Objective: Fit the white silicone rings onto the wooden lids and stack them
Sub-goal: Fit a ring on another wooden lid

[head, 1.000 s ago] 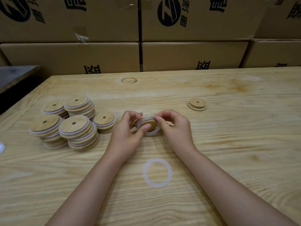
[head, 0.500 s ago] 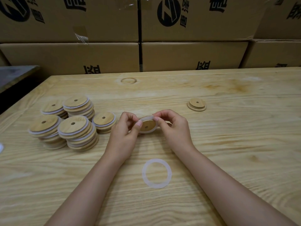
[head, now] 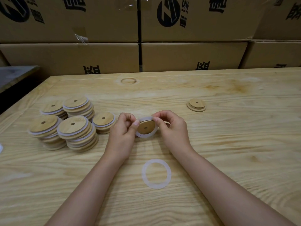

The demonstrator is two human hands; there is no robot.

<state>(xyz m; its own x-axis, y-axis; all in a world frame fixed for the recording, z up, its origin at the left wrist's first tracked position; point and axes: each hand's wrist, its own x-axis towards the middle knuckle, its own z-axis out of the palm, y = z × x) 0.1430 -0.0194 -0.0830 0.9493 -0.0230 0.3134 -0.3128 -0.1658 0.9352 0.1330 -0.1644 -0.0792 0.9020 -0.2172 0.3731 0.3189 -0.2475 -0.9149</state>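
White object (head: pixel 0 147) cut by left edge, fingers (head: pixel 156 119) hiding lid (head: pixel 145 128) sides

L hand (head: pixel 123 132): centre of my feed, back toward cam, fingers curled in, thumb tip pressed to L edge of wooden lid (head: pixel 145 128), pinching it.
R hand (head: pixel 172 129): opposite L, fingers curled, thumb + index pinch lid's upper R edge.
L forearm (head: pixel 84 190), R forearm (head: pixel 228 185): bare, enter from bottom of frame, converge fwd in a V.
Wrists: approx straight, as far as I can tell.

Bare left hand (head: pixel 121 136), right hand (head: pixel 173 130), forearms (head: pixel 84 190)
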